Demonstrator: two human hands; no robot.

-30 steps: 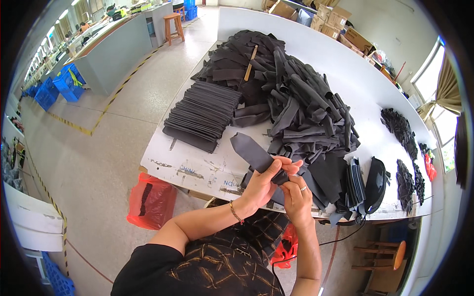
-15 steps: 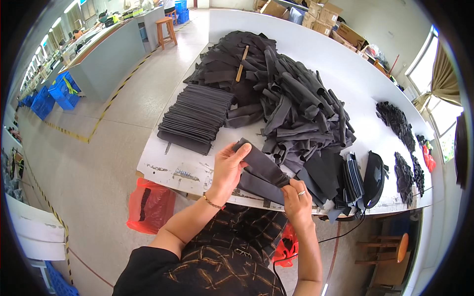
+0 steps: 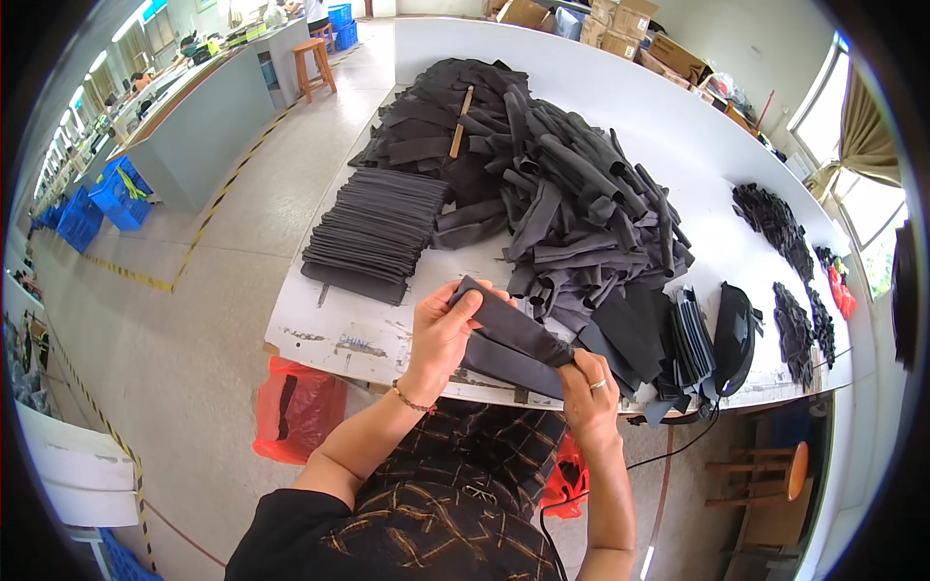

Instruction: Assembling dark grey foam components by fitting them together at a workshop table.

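Between both hands a dark grey fabric strip is stretched over the near edge of the white table. My left hand pinches its upper left end, thumb on top. At the strip's lower right end, my right hand, with a ring on one finger, is closed around the cloth. Another dark strip lies just beneath, at the table edge; whether the two are joined I cannot tell. Beyond my left hand a neat row of folded dark strips lies on the table. A large loose heap of dark strips spreads behind.
On the white table a wooden stick rests on the heap. Right of my hands are flat dark pieces, a standing stack and a black curved device with a cable. A red plastic bag hangs below the edge.
The view has shifted slightly. Both hands keep hold of the fabric strip, and its right end now looks smoother, with my right fingers closed further around it.
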